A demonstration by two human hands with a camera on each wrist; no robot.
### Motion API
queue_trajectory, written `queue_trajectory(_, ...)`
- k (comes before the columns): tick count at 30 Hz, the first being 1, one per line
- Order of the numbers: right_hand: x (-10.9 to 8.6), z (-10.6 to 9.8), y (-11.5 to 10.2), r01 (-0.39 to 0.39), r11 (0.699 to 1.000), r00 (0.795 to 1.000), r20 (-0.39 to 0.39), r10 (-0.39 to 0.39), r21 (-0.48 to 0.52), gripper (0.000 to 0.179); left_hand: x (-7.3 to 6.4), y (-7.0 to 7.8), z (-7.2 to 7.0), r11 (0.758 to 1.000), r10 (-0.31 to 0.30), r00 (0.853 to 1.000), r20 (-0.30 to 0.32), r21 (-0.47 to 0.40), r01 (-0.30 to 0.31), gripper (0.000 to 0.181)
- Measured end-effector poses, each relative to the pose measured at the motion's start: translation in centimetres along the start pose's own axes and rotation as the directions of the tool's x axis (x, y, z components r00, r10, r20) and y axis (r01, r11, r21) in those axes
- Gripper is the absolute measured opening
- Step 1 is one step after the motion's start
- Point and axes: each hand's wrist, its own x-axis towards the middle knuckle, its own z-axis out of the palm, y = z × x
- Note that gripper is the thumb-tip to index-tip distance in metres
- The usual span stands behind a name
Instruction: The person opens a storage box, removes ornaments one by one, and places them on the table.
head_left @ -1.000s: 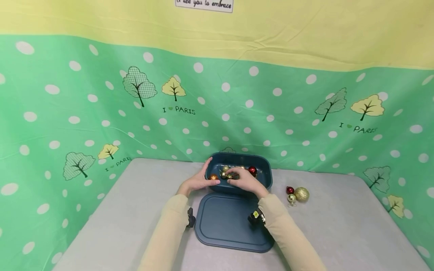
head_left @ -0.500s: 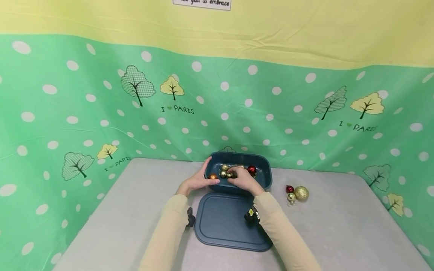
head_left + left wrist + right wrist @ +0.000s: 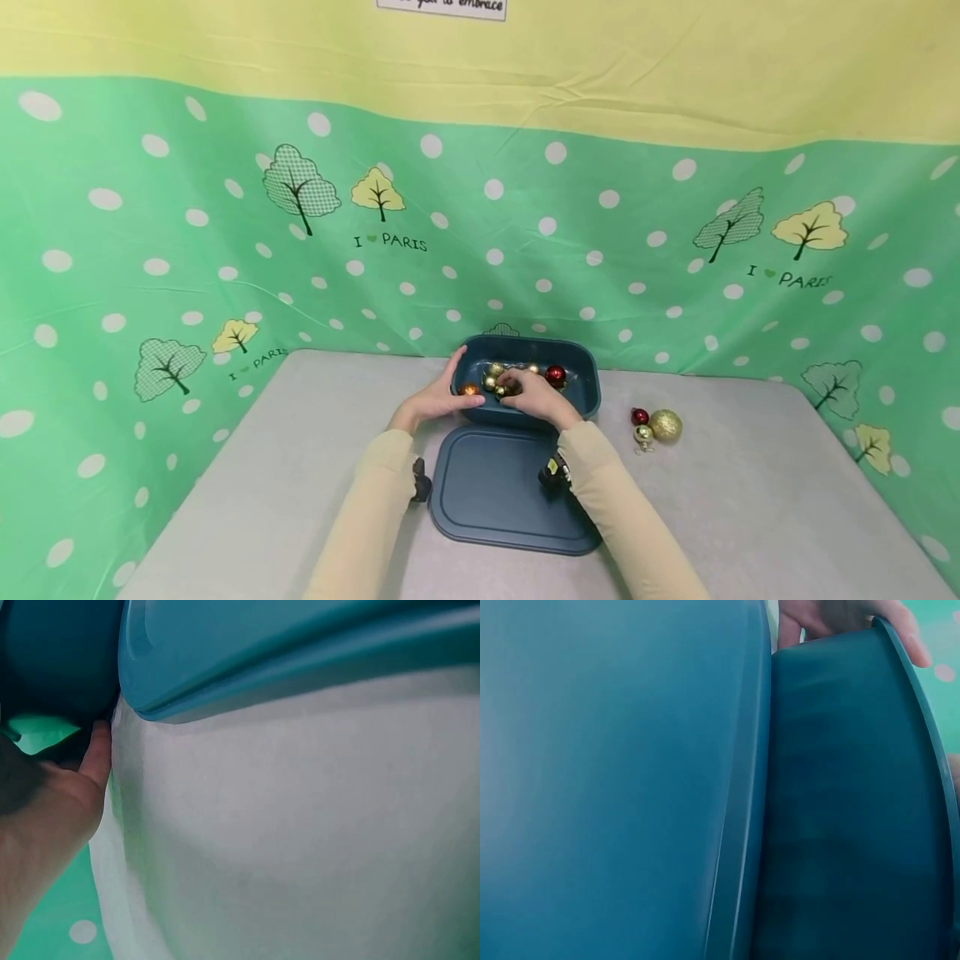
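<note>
A dark blue plastic box (image 3: 588, 387) stands at the back of the table with several small Christmas baubles inside, among them a red bauble (image 3: 555, 376), an orange bauble (image 3: 469, 390) and gold ones. My left hand (image 3: 435, 402) grips the box's left end, its thumb across the front rim and the other fingers along the side. Reaching over the front rim, my right hand (image 3: 538, 398) has its fingers curled down inside the box, at a small dark gold bauble (image 3: 501, 390). The palm partly hides what lies under it. In the right wrist view, the left thumb (image 3: 907, 634) crosses the rim.
The box's blue lid (image 3: 502, 492) lies flat in front of it, beneath the right wrist. To the right on the table sit a small red bauble (image 3: 639, 417), a small shiny gold bauble (image 3: 643, 434) and a larger glittery gold bauble (image 3: 665, 425). A patterned curtain (image 3: 480, 275) hangs behind.
My right hand and forearm have shifted slightly left, with the fingers still inside the box among the baubles. The left hand keeps its place on the box.
</note>
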Motion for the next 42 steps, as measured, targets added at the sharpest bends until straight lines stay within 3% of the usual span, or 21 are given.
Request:
queue_trajectory(11,-0.2,-0.4,0.0,0.012,0.984,0.990,0.134,-0.036,0.178,0.023,0.2,-0.2,0.0,1.000,-0.008,1.000,0.000,-0.005,0.008,0.102)
queue_trajectory(20,-0.3,-0.8,0.4,-0.042,0.960,0.973,0.229,-0.023,0.277,0.021,0.3,-0.2,0.0,1.000,0.005,1.000,0.002,0.005,-0.005,0.102)
queue_trajectory(28,-0.3,-0.8,0.6,0.012,0.928,0.988,0.141,-0.069,0.372,0.025,2.1,-3.9,0.0,1.000,0.024,0.998,-0.056,0.016,-0.023,0.105)
queue_trajectory(36,-1.0,-1.3,0.2,0.084,0.915,0.995,0.021,-0.100,0.395,0.027,2.1,-3.7,0.0,1.000,0.012,0.998,-0.065,0.028,-0.010,0.105)
queue_trajectory(42,-1.8,-2.1,-0.7,0.211,0.907,0.977,-0.051,-0.207,0.364,0.029,1.9,-3.7,0.0,1.000,0.003,0.998,-0.065,0.025,-0.001,0.103)
